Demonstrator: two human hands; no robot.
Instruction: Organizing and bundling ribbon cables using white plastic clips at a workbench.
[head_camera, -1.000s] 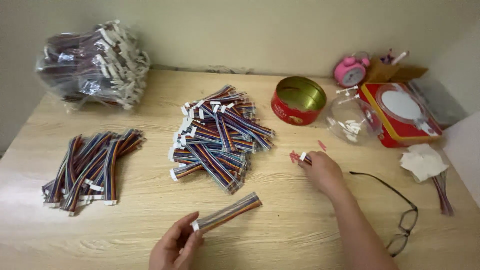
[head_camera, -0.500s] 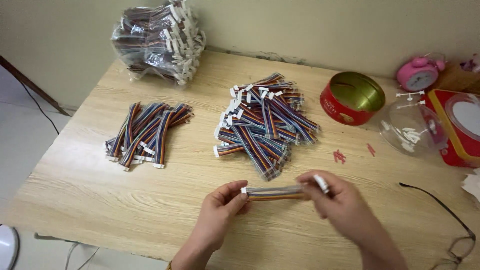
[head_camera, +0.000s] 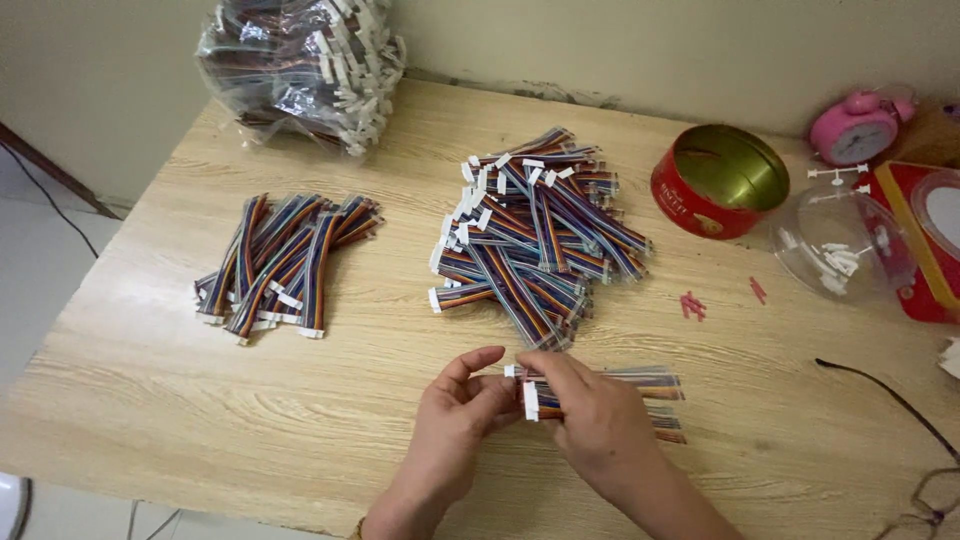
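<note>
Both my hands meet low in the middle of the wooden table (head_camera: 150, 400). My left hand (head_camera: 463, 412) and my right hand (head_camera: 590, 420) together grip a rainbow ribbon cable (head_camera: 655, 392) with a white connector at its near end. The cable lies flat, its free end pointing right. Just beyond my hands sits a loose heap of the same cables (head_camera: 530, 240). A smaller, tidier bundle of cables (head_camera: 285, 262) lies to the left.
A clear plastic bag of cables (head_camera: 300, 65) stands at the back left. To the right are a red round tin (head_camera: 718, 180), a clear plastic lid (head_camera: 840, 245), a pink alarm clock (head_camera: 858, 130), a red box (head_camera: 925, 245), small pink bits (head_camera: 692, 305) and a black cord (head_camera: 890, 400).
My hands came together on one cable and shifted a little right and nearer. The camera view swung left, bringing the bag and left bundle into view.
</note>
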